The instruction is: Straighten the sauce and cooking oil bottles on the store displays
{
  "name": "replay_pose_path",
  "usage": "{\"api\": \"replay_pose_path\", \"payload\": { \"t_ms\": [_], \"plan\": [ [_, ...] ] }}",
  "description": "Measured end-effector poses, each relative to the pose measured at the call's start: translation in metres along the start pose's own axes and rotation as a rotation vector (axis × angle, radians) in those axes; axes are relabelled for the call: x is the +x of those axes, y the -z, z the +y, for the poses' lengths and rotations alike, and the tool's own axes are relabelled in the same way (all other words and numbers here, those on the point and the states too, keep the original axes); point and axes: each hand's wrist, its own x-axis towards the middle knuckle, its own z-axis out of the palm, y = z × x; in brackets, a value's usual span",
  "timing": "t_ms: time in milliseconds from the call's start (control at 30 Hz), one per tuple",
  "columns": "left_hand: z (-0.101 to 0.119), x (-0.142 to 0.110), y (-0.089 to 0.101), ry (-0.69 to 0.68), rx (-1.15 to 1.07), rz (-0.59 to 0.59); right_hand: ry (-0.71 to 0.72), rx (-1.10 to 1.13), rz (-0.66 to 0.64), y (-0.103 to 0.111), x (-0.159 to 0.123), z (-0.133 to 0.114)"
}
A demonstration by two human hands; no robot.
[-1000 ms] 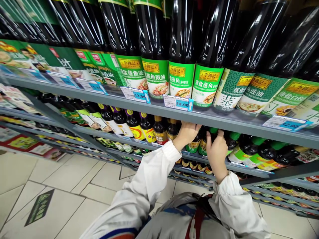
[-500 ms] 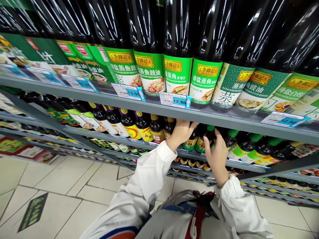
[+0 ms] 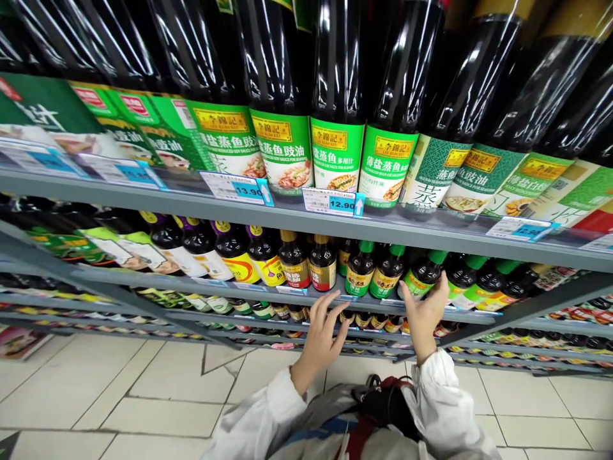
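My left hand (image 3: pixel 323 335) is open in front of the lower shelf's edge, its fingers spread and holding nothing. Just beyond it stand two dark sauce bottles with green caps and green-and-gold labels, the nearer one a green-capped sauce bottle (image 3: pixel 360 271) and beside it a matching sauce bottle (image 3: pixel 385 275). My right hand (image 3: pixel 426 316) has its thumb and fingers apart on either side of a green-capped bottle (image 3: pixel 422 273) with a bright green label. Whether the fingers touch that bottle I cannot tell; no firm grip shows. It stands slightly tilted in view.
Above, the upper shelf (image 3: pixel 412 225) juts out with tall dark sauce bottles and price tags, such as a green-labelled bottle (image 3: pixel 338 153). Red-labelled bottles (image 3: pixel 322 265) stand left of the green-capped ones. Lower shelves hold more bottles; pale floor tiles (image 3: pixel 167 377) lie below.
My left hand has drawn back and down from the bottles, uncovering those behind it. My right hand has shifted right to another green-capped bottle. The view has moved slightly.
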Motion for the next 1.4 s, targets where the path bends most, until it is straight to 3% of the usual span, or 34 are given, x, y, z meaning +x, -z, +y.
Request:
{"api": "replay_pose_path", "payload": {
  "t_ms": [267,467,567,700,833,1167,1400],
  "plan": [
    [-0.012,-0.021,0.015,0.052,0.024,-0.02,-0.13,-0.171,-0.003,0.015,0.006,-0.007],
    [-0.013,-0.036,0.02,0.116,0.051,-0.017,0.052,-0.168,-0.019,0.02,0.011,0.017],
    [-0.01,-0.04,0.019,0.172,0.063,0.016,0.154,-0.162,0.057,0.025,0.008,0.022],
    [0.001,-0.037,0.009,0.209,0.067,0.037,0.093,-0.191,0.161,0.021,0.007,0.023],
    [0.019,-0.025,-0.007,0.192,0.067,0.048,0.023,-0.154,0.063,0.011,0.014,0.026],
    [0.054,-0.021,-0.055,0.208,0.055,0.06,0.117,-0.099,0.027,0.016,0.023,0.038],
    [0.058,-0.032,-0.055,0.245,0.075,0.09,0.215,-0.12,0.053,0.007,0.021,0.048]
  ]
}}
